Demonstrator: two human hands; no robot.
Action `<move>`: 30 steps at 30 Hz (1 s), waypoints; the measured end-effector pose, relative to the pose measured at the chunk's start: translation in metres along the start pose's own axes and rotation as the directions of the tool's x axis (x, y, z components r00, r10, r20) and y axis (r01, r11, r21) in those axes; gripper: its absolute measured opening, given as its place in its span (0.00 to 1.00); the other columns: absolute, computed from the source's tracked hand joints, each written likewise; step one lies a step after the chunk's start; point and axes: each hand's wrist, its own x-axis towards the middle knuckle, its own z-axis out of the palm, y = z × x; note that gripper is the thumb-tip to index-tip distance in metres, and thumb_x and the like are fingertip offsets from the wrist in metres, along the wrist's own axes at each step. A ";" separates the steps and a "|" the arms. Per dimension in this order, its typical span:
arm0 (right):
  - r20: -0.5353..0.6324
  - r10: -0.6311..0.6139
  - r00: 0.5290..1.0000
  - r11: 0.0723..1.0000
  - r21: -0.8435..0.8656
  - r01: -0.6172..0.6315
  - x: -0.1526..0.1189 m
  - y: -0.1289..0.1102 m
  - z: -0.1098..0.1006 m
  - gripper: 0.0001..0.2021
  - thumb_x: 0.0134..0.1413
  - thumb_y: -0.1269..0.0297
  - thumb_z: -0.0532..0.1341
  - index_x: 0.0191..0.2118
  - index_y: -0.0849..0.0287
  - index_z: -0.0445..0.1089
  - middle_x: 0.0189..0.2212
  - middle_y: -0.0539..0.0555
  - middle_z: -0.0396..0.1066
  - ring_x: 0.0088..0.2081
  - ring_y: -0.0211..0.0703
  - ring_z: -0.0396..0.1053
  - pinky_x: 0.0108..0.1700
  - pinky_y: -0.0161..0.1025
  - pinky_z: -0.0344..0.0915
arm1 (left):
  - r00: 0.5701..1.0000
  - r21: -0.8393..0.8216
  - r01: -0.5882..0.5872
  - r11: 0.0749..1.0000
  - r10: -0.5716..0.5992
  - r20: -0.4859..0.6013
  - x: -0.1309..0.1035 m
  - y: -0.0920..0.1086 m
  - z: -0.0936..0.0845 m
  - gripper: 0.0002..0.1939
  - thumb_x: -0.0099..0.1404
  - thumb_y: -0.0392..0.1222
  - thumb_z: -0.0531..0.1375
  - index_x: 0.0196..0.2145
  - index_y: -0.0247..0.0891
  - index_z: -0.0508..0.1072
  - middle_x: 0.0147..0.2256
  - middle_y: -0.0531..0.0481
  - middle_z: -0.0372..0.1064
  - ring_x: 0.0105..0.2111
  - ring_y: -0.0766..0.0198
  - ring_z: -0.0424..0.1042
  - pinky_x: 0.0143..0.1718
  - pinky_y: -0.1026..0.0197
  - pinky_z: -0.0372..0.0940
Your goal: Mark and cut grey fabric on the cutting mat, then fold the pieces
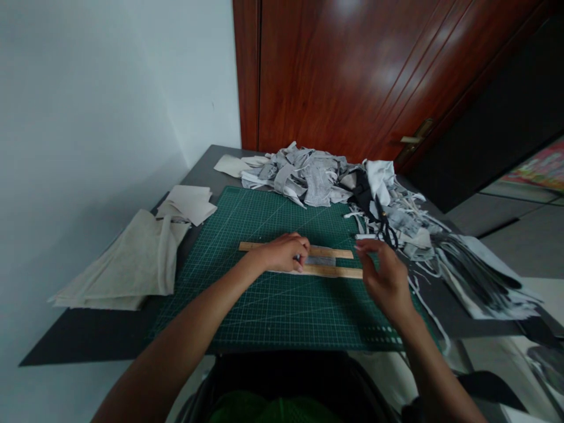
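Note:
My left hand (288, 252) presses down with curled fingers on two wooden rulers and the fabric between them. The upper ruler (339, 253) and the lower ruler (341, 271) lie roughly parallel across a small grey piece of fabric (322, 260), partly covered by the hand. Just past the rulers' right ends is my right hand (384, 273), its thumb and forefinger drawn close together. A slim white pen-like stick (369, 236) shows right at those fingertips and appears pinched by them, though the contact is hard to see.
Under everything lies a green cutting mat (273, 317) on a dark table. Grey and white fabric scraps (315, 176) are heaped at the back, with black-handled scissors (385, 226) at their right. Folded cloth (127, 264) sits left; stacked fabric (480, 276) sits right. A wooden door (326, 70) stands behind.

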 end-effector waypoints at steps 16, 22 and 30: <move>0.370 0.352 0.860 0.489 0.710 -0.506 0.051 0.046 0.080 0.14 0.53 0.48 0.65 0.34 0.54 0.68 0.21 0.43 0.57 0.21 0.36 0.53 0.23 0.34 0.51 | 0.997 0.087 0.069 0.994 -0.066 -0.046 -0.008 0.021 -0.006 0.06 0.60 0.33 0.67 0.26 0.39 0.77 0.40 0.50 0.67 0.45 0.59 0.65 0.45 0.59 0.61; 0.522 0.009 0.853 0.970 0.203 -0.134 0.046 0.033 0.075 0.06 0.56 0.60 0.65 0.35 0.55 0.77 0.29 0.50 0.72 0.30 0.41 0.67 0.34 0.36 0.59 | 0.981 0.293 0.188 0.937 -0.192 -0.014 -0.016 0.049 0.000 0.08 0.64 0.32 0.60 0.30 0.39 0.78 0.35 0.50 0.72 0.40 0.58 0.71 0.47 0.55 0.64; 0.581 -0.018 0.814 0.997 0.075 -0.031 0.040 0.031 0.076 0.05 0.61 0.64 0.62 0.39 0.54 0.77 0.34 0.52 0.76 0.36 0.42 0.72 0.38 0.36 0.60 | 0.921 0.504 0.374 0.779 -0.376 -0.102 0.004 0.082 0.024 0.11 0.68 0.39 0.58 0.34 0.35 0.80 0.34 0.39 0.78 0.39 0.49 0.76 0.40 0.50 0.69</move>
